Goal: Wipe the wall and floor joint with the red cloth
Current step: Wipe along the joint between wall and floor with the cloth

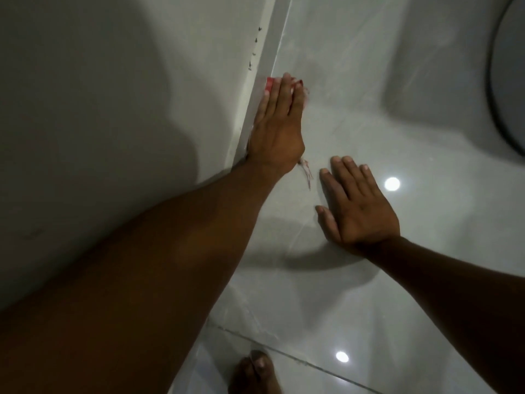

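My left hand (277, 129) lies flat with fingers together, pressing the red cloth (269, 83) into the wall and floor joint (279, 44). Only bits of the cloth show: a red corner past my fingertips and a pale frayed end by my wrist. The joint runs from the top centre down towards my left wrist. My right hand (356, 206) rests palm down on the glossy floor tile to the right, fingers spread, holding nothing.
The grey wall (113, 95) fills the left side, with small dark specks (254, 49) beside the skirting strip. A dark curved object (508, 81) sits at the right edge. My toes (255, 373) show at the bottom, near a tile grout line (298, 358).
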Motion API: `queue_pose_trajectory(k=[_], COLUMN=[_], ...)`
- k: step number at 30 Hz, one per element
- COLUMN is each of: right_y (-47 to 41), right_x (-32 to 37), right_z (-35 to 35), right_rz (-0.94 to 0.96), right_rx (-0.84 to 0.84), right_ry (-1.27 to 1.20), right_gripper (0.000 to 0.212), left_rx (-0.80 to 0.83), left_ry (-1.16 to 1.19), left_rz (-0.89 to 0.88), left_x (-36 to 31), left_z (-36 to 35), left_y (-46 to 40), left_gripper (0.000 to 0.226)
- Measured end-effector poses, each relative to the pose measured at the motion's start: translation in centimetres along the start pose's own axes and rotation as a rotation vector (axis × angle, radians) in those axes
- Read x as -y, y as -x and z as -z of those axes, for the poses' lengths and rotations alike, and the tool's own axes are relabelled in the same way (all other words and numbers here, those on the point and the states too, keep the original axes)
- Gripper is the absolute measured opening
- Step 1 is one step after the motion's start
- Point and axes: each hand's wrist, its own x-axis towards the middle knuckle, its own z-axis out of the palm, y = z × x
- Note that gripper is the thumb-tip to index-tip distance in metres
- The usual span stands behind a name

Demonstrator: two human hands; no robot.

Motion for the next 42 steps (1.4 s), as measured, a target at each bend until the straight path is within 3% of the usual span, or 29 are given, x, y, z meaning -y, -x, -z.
queue_pose_trajectory(k=[9, 14, 19, 24, 27, 31, 36, 42], right_y=[0.0, 0.0, 0.0, 0.0, 0.0, 0.0, 0.0, 0.0], right_x=[-0.1, 0.1, -0.1, -0.1, -0.2, 0.1, 0.0, 0.0], right_z=[-0.2, -0.2, -0.4, -0.3, -0.3, -0.2, -0.1, -0.2], right_rz=[-0.013, -0.012, -0.021, -0.016, -0.024, -0.01, -0.016, -0.017], right_rx=[0.036, 0.01, 0.035, 0.026, 0.035, -0.006, 0.018, 0.005], right_ry=[0.0, -0.021, -0.011, -0.004, -0.004, -0.02, -0.007, -0.027], right_gripper=[0.072, 0.071, 0.071, 0.071, 0.071, 0.07, 0.071, 0.07], left_rx=[-0.008, -0.024, -0.022, 0.055, 0.05, 0.106, 0.002, 0.01], left_ry=[0.006, -0.043, -0.132, -0.051, -0.021, 0.013, 0.049, -0.107], left_rz=[-0.038, -0.103, -0.391, -0.263, -0.17, -0.111, 0.007, -0.083], left_x=[0.6, 0.6, 1.4, 1.3, 0.8, 0.4, 0.4, 0.6], left_z=[-2.3, -1.3, 0.8, 0.7, 0.6, -0.4, -2.4, -1.2], left_y=[11.7, 5.3, -3.6, -5.1, -4.0, 2.0, 9.3, 2.0], left_gripper=[0.075, 0.072, 0.078, 0.067, 0.073, 0.087, 0.089, 0.082])
